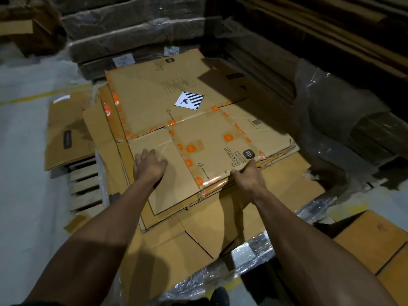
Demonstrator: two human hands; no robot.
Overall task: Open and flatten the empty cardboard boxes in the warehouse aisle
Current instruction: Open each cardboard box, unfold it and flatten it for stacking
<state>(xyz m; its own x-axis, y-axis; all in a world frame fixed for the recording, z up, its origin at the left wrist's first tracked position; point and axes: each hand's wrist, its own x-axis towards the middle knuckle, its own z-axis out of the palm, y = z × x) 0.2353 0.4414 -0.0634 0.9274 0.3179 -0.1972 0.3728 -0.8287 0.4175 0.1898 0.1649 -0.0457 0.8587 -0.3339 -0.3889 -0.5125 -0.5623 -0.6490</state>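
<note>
- Floor [19, 129] of pale concrete fills the far left of my view, crossed by a yellow line [44, 94].
- Just right of it I see a loose flattened carton [66, 138] with a dark label, lying over the slats of a wooden pallet [85, 186].
- My left hand [150, 166] rests palm down on the near left flap of the top flattened box [176, 111]; its fingers are spread and nearly straight, pressing on the cardboard and closed round nothing.
- That top flattened box lies in the middle of the scene, on a stack of flattened cardboard [198, 228], which sits on the pallet.
- Orange printed tape [189, 149] runs along the box's seams and edges, and a black-and-white diamond hazard label [188, 100] is stuck near its centre.
- My right hand [249, 175] grips the near right edge of the same box, beside a dark square logo [248, 154]; I can see the thumb on top, and the fingers are hidden under the edge.
- Behind the box, on the far side, I see shrink-wrapped bundles of flat cardboard [132, 40] stacked high.
- Clear plastic wrap [326, 102] drapes over dark stock on the right.
- More brown cartons [371, 239] sit at the near right corner.
- Crumpled plastic film [254, 261] shows under the near edge of the stack, between my forearms.
</note>
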